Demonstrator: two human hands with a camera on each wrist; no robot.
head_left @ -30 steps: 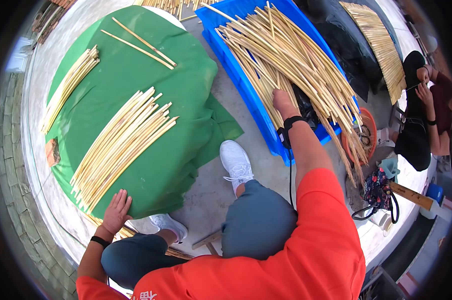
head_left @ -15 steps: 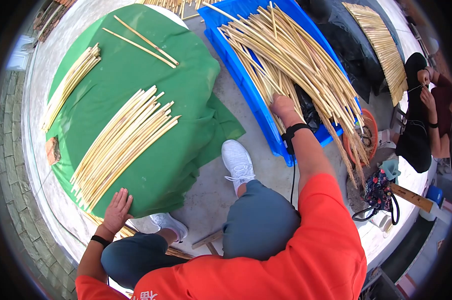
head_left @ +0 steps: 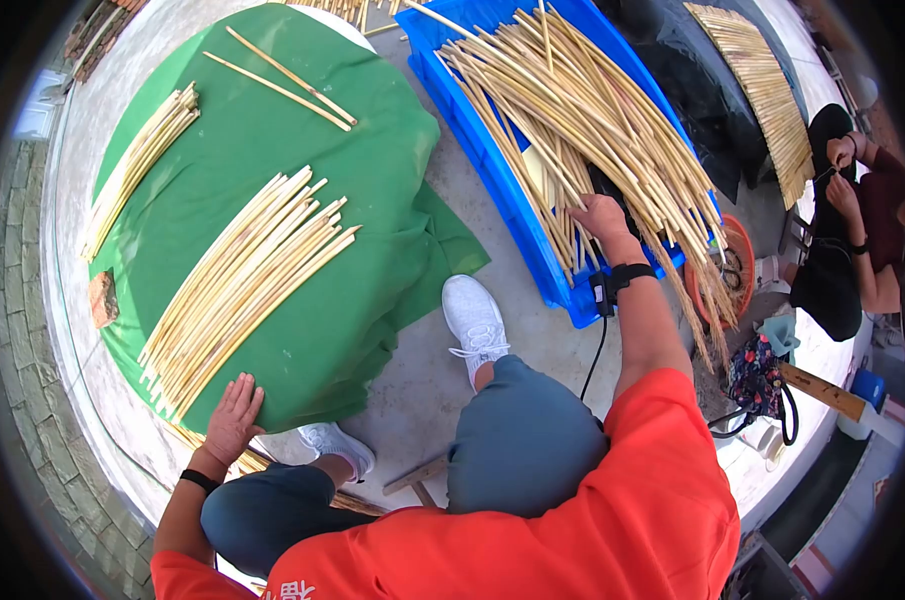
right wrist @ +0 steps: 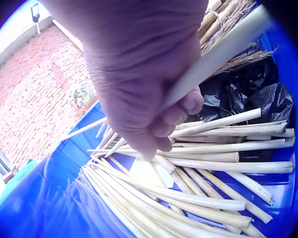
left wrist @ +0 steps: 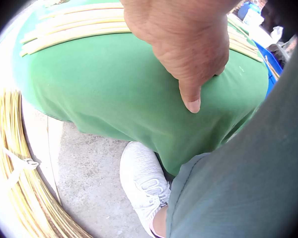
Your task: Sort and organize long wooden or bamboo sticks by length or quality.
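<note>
- reed stalks (head_left: 582, 110) lie in a thick, crisscrossed heap in the blue bin (head_left: 575, 303); more rest on the green-covered surface (head_left: 392, 170), as a broad row (head_left: 247, 290), a smaller bundle (head_left: 142, 175) and two loose stalks (head_left: 287, 85) set apart from both.
- right hand (head_left: 605, 222) is over the bin, its fingers curled closely round one pale stalk (right wrist: 221, 52); the right wrist view shows that stalk passing through the fist and out toward the camera.
- left hand (head_left: 234, 412) rests flat on the green cover, just beside the near end of the broad row, fingers straight, a little spread and holding nothing.
- step in hand, as i judge it: picking stalks out of the bin, one in the grip at this moment. the row on the surface looks like the sorted share, with plenty left in the heap.
- next move, by my reading, calls for drawing the held stalk along its own length until it is clear of its neighbours, with the grip kept firm but not crushing.
- crossing stalks could snag or be dragged along; how far the held one runs among them i cannot tell.
- black plastic (right wrist: 265, 94) lies in the bin near the right hand and would best be left undisturbed.
</note>
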